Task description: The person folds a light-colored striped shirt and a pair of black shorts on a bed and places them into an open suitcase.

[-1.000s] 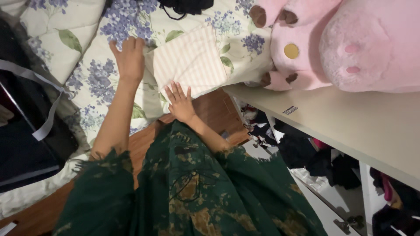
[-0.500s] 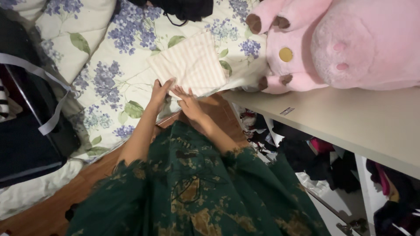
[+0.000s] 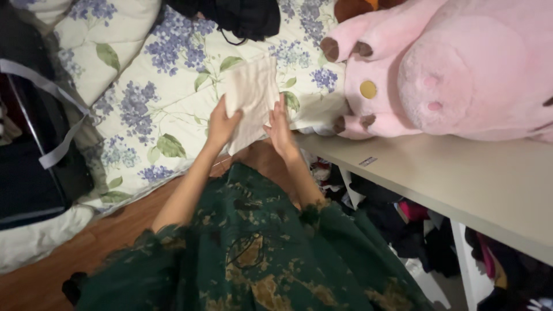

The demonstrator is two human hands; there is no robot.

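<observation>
i'm holding the folded striped cloth [image 3: 249,98] at upper centre of the frame, left hand [image 3: 221,124] and right hand [image 3: 280,128] gripping its sides, fingers closed on it. it's already folded small and lifted off the floral quilt [image 3: 155,86]; setting it down is what's left, i judge.

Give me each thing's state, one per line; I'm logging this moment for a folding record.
Cloth: folded, lifted off the quilt, held at both sides.
Left hand: gripping the cloth's left edge.
Right hand: gripping the cloth's right edge.
Quilt: spread flat, rumpled.
Plush pig: lying on the shelf top.
Shelf: open below, stuffed with clothes.
Black garment: crumpled on the quilt.
</observation>
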